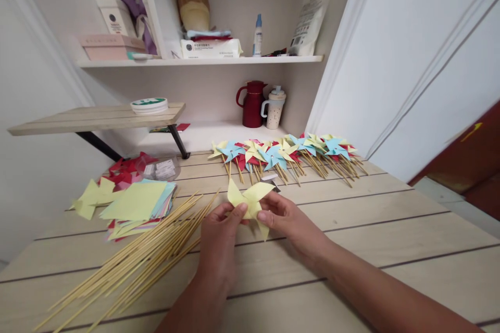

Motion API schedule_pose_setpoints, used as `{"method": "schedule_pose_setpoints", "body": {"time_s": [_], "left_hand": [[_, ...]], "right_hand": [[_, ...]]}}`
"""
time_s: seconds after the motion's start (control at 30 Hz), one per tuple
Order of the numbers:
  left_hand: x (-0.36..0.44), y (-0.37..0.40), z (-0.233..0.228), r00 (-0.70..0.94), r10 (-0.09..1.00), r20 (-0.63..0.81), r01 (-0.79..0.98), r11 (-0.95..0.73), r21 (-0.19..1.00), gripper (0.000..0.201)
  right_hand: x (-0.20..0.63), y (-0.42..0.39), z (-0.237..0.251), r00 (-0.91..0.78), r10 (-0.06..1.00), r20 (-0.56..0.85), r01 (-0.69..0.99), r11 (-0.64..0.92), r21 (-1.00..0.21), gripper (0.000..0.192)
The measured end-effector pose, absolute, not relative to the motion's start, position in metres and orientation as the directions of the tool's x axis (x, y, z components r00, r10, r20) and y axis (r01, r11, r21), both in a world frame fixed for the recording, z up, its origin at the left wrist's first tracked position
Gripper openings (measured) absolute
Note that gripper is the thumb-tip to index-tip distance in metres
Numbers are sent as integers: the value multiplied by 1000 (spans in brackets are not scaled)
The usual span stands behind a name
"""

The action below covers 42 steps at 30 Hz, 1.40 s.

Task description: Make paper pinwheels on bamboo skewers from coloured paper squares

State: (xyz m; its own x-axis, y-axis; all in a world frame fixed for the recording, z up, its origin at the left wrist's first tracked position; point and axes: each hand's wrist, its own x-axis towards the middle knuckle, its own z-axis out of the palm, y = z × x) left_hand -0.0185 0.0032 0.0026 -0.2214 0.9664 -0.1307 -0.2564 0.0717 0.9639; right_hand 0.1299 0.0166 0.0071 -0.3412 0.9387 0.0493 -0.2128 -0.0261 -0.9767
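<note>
White wooden shelving (269, 60) behind, above a pale, dark-grooved wooden bench (390, 229). Near the middle of the bench, pinched between thumbs and fingers of left hand (222, 226) and right hand (283, 217): one pale-yellow folded paper pinwheel (252, 200), no stick visible beneath. Left of the hands, just beside the left one: thin straw-coloured wooden sticks (150, 247), long axis slanting from front-left corner toward back edge, too overlapped to count. Further toward left edge: one stack of multicoloured paper squares (135, 201), yellow on top. Along the back edge, right of centre: yellow, blue and red paper pinwheels on sticks (272, 156), at least four blue, total uncertain.
</note>
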Motion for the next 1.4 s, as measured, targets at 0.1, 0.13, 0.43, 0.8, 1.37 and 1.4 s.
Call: {"method": "schedule_pose_setpoints", "body": {"time_s": [0.1,0.13,0.43,0.8,1.37,1.4], "left_hand": [[-17,1,6,-241,961,-133,-235,76,969,26],[-17,1,7,-245,961,-131,-221,76,972,26],[-18,-1,9,-117,990,-73,-146,55,988,32],[-29,7,12,-143,971,191,9,-192,981,42],[-21,4,-1,14,988,153,192,-153,969,44],[-20,4,-2,12,988,155,172,-155,973,49]], "right_hand": [[128,17,7,-325,946,-4,-265,-95,-959,39],[128,17,7,-308,951,-24,-267,-110,-957,36],[130,20,5,-133,987,-93,-228,-122,-966,32],[140,26,8,-189,975,-119,-310,-175,-934,32],[141,29,7,-264,957,-124,-551,-255,-795,22],[141,29,7,-267,955,-131,-554,-263,-790,22]]}}
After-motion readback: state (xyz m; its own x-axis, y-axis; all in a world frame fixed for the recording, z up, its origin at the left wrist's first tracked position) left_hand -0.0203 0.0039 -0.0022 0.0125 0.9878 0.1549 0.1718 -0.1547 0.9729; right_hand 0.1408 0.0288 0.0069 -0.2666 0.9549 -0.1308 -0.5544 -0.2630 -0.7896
